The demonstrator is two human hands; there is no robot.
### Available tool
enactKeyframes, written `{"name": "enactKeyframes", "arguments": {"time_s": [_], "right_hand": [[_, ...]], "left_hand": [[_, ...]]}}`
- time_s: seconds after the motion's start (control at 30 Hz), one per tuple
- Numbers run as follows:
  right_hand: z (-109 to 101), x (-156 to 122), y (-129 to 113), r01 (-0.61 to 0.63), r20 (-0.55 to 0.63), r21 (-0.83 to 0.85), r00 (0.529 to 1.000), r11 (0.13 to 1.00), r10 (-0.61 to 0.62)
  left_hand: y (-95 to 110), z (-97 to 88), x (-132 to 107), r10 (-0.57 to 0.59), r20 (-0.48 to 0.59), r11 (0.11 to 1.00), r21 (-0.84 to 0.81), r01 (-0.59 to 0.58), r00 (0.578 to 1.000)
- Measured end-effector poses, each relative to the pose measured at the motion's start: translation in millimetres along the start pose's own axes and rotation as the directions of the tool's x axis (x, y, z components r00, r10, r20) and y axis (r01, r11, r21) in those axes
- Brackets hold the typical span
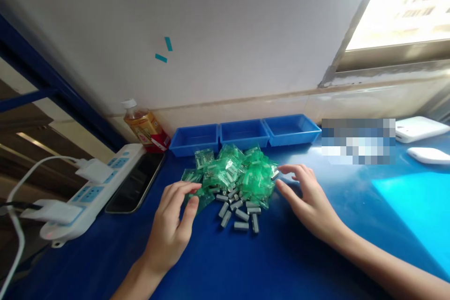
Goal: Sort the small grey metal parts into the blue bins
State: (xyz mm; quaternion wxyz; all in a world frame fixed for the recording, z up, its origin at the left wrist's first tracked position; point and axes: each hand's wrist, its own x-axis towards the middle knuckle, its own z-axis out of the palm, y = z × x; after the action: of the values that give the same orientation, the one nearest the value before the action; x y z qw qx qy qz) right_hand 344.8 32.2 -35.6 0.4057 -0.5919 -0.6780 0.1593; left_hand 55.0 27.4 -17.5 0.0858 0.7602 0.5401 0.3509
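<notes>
A heap of green plastic packets lies mid-table, some with small metal parts showing through the film. Several loose grey metal pieces, short and bar-shaped, are scattered along its near side. My left hand is at the heap's left edge, fingers apart, thumb and fingertips close to a packet; whether they touch it I cannot tell. At the right edge, my right hand has its thumb and fingers spread beside a metal piece, with nothing held.
Three blue trays stand in a row behind the heap. On the left are a drink bottle, a phone and a power strip with plugs. A bright blue sheet and white devices lie at the right.
</notes>
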Motion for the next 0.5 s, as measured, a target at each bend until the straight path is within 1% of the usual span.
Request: {"name": "enactKeyframes", "arguments": {"time_s": [0.1, 0.17, 0.27, 0.33, 0.4, 0.5], "right_hand": [[2, 4, 2, 0.046, 0.009, -0.029, 0.999, 0.998, -0.046], [4, 5, 3, 0.06, 0.027, -0.049, 0.998, 0.997, -0.059], [6, 5, 2, 0.053, 0.048, -0.063, 0.998, 0.997, -0.05], [6, 5, 1, 0.047, 0.063, -0.064, 0.997, 0.997, -0.043], [6, 2, 1, 0.038, 0.08, -0.065, 0.996, 0.997, -0.033], [2, -4, 1, 0.02, 0.118, -0.066, 0.993, 0.998, -0.013]], "left_hand": [[0, 3.4, 6, 0.071, -0.003, 0.995, 0.066, -0.07, 0.997], [-8, 4.1, 13, 0.119, -0.013, 0.987, 0.11, -0.117, 0.993], [-28, 1.6, 27, 0.2, 0.057, 0.966, 0.154, -0.206, 0.978], [-40, -0.9, 32, 0.229, 0.107, 0.955, 0.169, -0.244, 0.968], [-48, -2.9, 33, 0.231, 0.121, 0.952, 0.175, -0.25, 0.965], [-50, -6.3, 22, 0.254, 0.134, 0.945, 0.175, -0.276, 0.958]]}}
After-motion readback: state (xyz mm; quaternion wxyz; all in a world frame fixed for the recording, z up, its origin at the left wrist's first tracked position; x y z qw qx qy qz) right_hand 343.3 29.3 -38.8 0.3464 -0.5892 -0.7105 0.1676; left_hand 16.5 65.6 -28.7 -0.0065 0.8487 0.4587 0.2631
